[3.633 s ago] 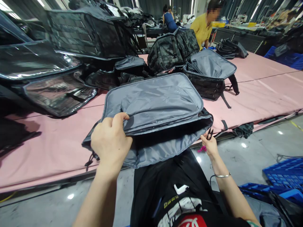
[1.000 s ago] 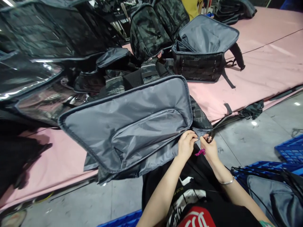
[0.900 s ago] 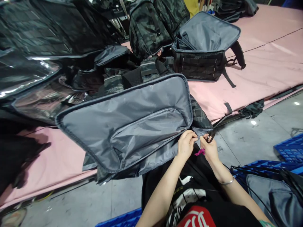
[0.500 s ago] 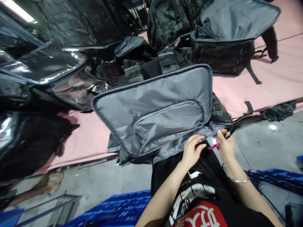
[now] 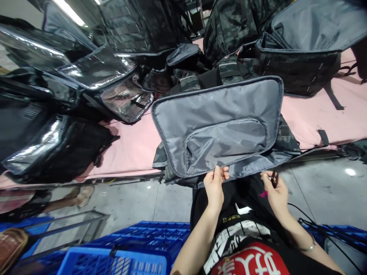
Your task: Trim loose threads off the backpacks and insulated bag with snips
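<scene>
A dark camouflage backpack with its grey-lined flap (image 5: 223, 109) turned open lies in front of me at the table's edge. A mesh-like grey pocket panel is set in the flap. My left hand (image 5: 215, 188) pinches the lower edge of the backpack's fabric between thumb and fingers. Near the right end of that edge, my right hand (image 5: 276, 193) is closed round small dark thread snips (image 5: 274, 178), whose two points stick up from the fist. A magenta tie (image 5: 263, 194) hangs beside the palm. The fingertips of my right hand are close to the lining; whether they touch it I cannot tell.
More backpacks (image 5: 298, 70) lie open on the pink-covered table (image 5: 129, 147), several with silvery linings at the left. Blue plastic crates (image 5: 114, 256) stand behind me. A metal frame (image 5: 88, 225) and another person's foot (image 5: 85, 195) are at the left.
My left hand has moved left along the backpack's lower edge and now pinches it. My right hand has drawn slightly down from the corner, still with the snips. The view has shifted left.
</scene>
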`<state>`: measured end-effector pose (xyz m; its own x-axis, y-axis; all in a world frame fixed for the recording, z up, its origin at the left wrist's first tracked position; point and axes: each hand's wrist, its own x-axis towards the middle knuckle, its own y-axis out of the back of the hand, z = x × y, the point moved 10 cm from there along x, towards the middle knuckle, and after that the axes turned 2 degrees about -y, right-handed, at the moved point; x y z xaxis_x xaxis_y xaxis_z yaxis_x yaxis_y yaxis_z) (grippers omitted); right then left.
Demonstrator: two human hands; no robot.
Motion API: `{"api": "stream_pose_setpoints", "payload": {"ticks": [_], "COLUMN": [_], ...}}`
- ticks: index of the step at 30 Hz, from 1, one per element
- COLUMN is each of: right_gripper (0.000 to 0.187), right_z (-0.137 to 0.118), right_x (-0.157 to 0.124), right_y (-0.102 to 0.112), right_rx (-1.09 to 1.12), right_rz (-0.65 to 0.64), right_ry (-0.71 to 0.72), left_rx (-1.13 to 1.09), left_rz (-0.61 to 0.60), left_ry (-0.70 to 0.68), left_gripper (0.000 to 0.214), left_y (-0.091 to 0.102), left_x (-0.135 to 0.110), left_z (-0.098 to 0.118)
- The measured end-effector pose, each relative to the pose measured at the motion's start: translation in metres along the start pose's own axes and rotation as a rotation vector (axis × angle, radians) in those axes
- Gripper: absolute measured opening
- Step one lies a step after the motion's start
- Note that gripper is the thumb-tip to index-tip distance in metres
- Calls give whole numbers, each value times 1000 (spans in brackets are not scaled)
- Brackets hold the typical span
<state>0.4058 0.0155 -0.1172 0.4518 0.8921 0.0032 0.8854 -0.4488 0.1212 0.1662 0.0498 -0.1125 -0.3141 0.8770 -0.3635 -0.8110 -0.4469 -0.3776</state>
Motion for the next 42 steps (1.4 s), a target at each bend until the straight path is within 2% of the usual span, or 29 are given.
{"api": "stream_pose_setpoints", "payload": {"ticks": [3,5,8,11,14,18,20,22,24,28,42], "right_gripper": [14,21,30,25,18,31,26,21,18,16,15], "right_z": [-55,-83,-107,-119,-130,-144,-153,-163,-170,-178,-189], "right_x": [4,5,8,11,15,17,12,6,2,3,-4], "right_y": [-31,-54,-82,-97,-100,-96,-96,-93,-88,-84,-105], "right_rx": [-156,-203,-269,-371,-538,-616,-582,-536,-513,-561,-598], "right_rz": [-175,-301,-428,-471,-464,-559,-650,-686,-670,-594,-654], "right_ry": [314,483,614,661,678,689,758,878,975,1063,1148], "left_rx": [85,145,156,76,9,7,31,52,49,-6,-37], "left_rz": [11,-4,-11,28,-18,-116,-151,-182,-201,-219,-220], "left_ry": [-64,-117,-178,-196,-193,-213,-241,-265,-271,-247,-212], "left_gripper": [38,34,29,28,27,26,28,30,32,30,31], "left_y": [2,2,0,2,-3,-9,-10,-12,-14,-17,-21], "left_x": [-6,-8,-10,-10,-9,-10,-10,-11,-11,-10,-11], "left_z": [8,14,20,23,26,35,40,45,47,47,51]}}
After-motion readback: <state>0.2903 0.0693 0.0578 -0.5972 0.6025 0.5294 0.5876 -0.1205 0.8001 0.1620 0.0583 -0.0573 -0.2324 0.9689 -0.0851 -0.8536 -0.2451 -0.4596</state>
